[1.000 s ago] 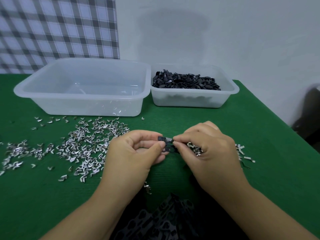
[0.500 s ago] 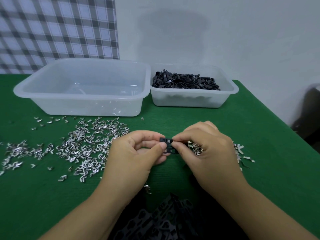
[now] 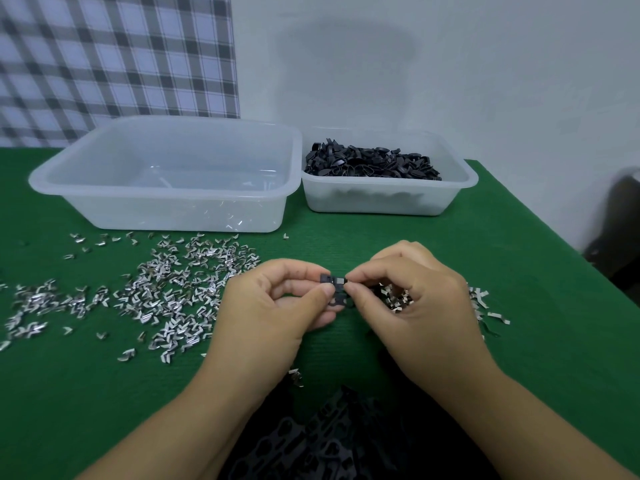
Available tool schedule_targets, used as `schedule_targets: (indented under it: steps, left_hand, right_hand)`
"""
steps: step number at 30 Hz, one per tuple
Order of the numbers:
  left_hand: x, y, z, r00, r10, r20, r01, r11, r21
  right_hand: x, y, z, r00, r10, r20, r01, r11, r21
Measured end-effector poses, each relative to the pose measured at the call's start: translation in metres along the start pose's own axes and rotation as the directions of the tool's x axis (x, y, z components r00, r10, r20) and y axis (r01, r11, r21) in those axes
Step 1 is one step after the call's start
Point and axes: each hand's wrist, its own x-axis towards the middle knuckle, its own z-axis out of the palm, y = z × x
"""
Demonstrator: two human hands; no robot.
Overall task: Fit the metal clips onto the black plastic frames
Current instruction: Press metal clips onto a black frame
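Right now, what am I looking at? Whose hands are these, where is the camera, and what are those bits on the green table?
No machine: a person works bare-handed, and the one camera sits on their head, looking down. The left hand pinches a black plastic frame; the right hand pinches a metal clip against it. Loose clips lie scattered on the green table. Behind stand a large clear tub and a smaller tub of black pieces. More black frames lie at the near edge.
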Motion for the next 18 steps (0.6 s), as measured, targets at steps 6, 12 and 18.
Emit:
schedule_targets:
  steps: [6, 12, 18]
  left_hand:
    - [-0.0001, -0.0001, -0.0006, 1.0, 0.027, -0.011, -0.026, 0.999, 0.027]
    - [0.0008, -0.001, -0.0009, 0.999, 0.043, 0.033, -0.045, 0.997, 0.065]
    - [0.0011, -0.0024, -0.0021, 0.997, 0.029, 0.077, -0.033, 0.998, 0.053]
  right_hand:
    - [0.0009, 0.0007, 0.0003, 0.998, -0.06, -0.027, 0.056, 0.99, -0.13]
    - [0.0006, 0.0039, -0.0009, 0.998, -0.056, -0.021, 0.051, 0.984, -0.169]
    - [0.0, 0.0023, 0.0006, 1.0, -0.003, 0.022, 0.005, 0.998, -0.055]
